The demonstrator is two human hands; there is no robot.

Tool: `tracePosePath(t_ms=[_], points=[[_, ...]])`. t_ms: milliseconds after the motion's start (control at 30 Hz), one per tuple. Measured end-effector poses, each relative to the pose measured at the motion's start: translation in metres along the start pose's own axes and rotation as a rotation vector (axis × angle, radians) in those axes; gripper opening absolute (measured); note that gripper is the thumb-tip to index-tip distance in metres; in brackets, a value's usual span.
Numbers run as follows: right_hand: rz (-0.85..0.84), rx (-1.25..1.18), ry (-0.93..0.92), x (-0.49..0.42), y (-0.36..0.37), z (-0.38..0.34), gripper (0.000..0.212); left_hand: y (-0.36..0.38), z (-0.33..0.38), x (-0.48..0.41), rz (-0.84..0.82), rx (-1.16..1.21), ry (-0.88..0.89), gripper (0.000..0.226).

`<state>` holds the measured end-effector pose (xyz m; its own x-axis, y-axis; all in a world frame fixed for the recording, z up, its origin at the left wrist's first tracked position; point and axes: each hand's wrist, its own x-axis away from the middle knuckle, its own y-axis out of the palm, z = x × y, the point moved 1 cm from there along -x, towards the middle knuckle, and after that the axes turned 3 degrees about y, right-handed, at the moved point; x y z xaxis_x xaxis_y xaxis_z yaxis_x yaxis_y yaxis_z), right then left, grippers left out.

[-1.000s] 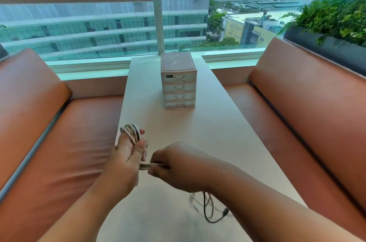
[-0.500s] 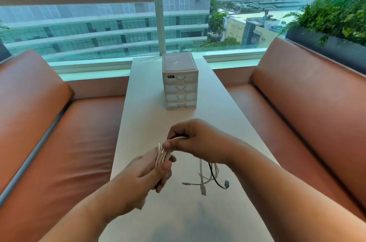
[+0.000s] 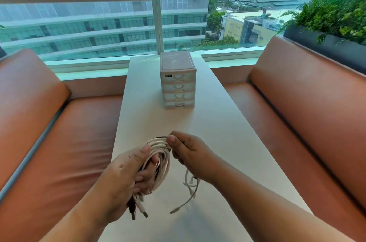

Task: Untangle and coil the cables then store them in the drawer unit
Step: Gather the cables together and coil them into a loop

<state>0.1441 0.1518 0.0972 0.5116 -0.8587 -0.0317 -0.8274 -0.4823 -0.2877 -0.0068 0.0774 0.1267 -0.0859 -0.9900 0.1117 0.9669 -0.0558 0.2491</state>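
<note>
A coil of white and black cables [image 3: 161,159] hangs above the near part of the white table [image 3: 213,133]. My left hand [image 3: 126,178] grips the coil's lower side, with plug ends sticking out below the palm. My right hand [image 3: 190,152] pinches the top of the coil between thumb and fingers. A loose white cable tail [image 3: 190,192] trails from under my right wrist toward the table. The small beige drawer unit [image 3: 177,80], all drawers closed, stands farther back at the table's middle.
Orange leather benches flank the table, the left bench [image 3: 59,133] and the right bench [image 3: 297,113]. A window sill [image 3: 89,65] and glass lie behind the drawer unit. A planter with green foliage [image 3: 336,22] sits at the far right.
The coil has grown into wide loops and turned to face me. My right hand moved right and now pinches the coil's top; my left hand shifted lower on it.
</note>
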Motion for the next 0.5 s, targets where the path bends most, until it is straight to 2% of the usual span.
tracePosePath(t_ms=[100, 400, 500], points=[[0.009, -0.009, 0.006, 0.003, 0.004, 0.005, 0.038, 0.001, 0.004, -0.001, 0.073, 0.119, -0.009, 0.035], [0.055, 0.178, 0.033, 0.011, 0.029, 0.008, 0.039, -0.005, 0.009, -0.01, 0.172, 0.425, 0.016, 0.034], [0.011, 0.257, 0.058, 0.014, 0.032, 0.006, 0.026, -0.008, 0.01, -0.012, 0.204, 0.492, 0.02, 0.036]])
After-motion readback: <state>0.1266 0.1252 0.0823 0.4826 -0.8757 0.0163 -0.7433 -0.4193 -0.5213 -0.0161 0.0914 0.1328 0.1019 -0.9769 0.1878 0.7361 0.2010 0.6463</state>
